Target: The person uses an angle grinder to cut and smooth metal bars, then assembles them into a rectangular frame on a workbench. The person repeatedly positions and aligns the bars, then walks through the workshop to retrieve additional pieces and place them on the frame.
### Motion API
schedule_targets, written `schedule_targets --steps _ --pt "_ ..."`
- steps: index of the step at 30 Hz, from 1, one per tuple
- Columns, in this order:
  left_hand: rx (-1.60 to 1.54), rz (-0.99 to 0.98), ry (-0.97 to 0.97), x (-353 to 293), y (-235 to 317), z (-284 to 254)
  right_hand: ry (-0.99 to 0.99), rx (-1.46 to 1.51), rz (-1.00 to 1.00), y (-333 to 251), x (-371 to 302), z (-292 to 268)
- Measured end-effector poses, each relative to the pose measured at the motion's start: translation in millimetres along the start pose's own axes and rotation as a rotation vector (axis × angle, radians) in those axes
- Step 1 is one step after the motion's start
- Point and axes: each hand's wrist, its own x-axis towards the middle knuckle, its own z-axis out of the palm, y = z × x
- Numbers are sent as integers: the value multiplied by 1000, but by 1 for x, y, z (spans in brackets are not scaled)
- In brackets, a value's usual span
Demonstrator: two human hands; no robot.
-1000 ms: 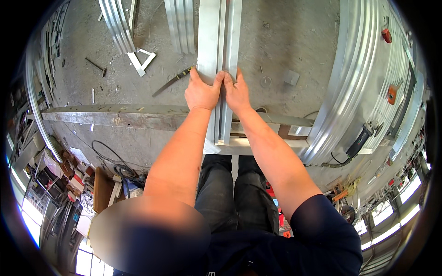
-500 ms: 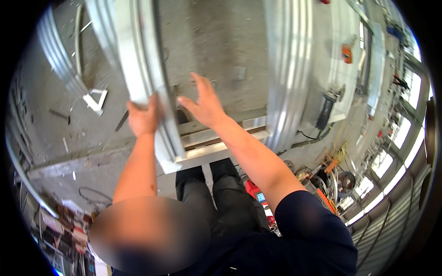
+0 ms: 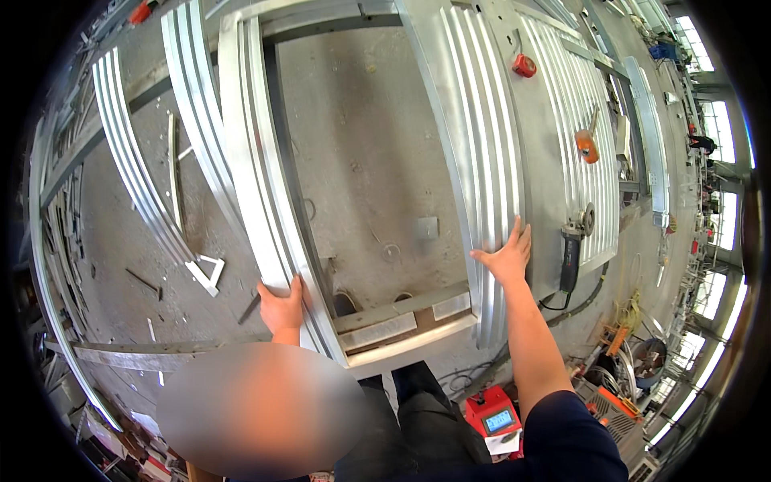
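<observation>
My left hand (image 3: 281, 310) grips the near end of a long ribbed metal profile (image 3: 255, 153), its thumb on top. That profile forms the left side of a rectangular metal frame. My right hand (image 3: 507, 255) lies with fingers spread on the ribbed metal panel (image 3: 474, 120) along the frame's right side. Between my hands, a pale crossbar (image 3: 414, 341) closes the near end. Through the frame's opening the grey floor shows, with the tips of shoes below.
On the sheet metal at right lie an angle grinder (image 3: 572, 257), an orange-headed tool (image 3: 587, 146) and a red tape measure (image 3: 524, 65). A red machine with a small screen (image 3: 494, 415) stands by my legs. More ribbed strips (image 3: 132, 145) lie at left.
My right hand has moved from above the opening to the right-hand ribbed panel. My left hand stays on the left profile. The view has shifted, showing more of the frame's far end.
</observation>
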Motion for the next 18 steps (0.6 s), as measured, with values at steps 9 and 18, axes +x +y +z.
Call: schedule_targets --steps 9,18 --pt "-76 45 16 -6 5 -3 -2 304 -65 0 -17 -19" --pt "-913 444 -768 -121 127 -8 -101 610 -226 -47 -127 -52"
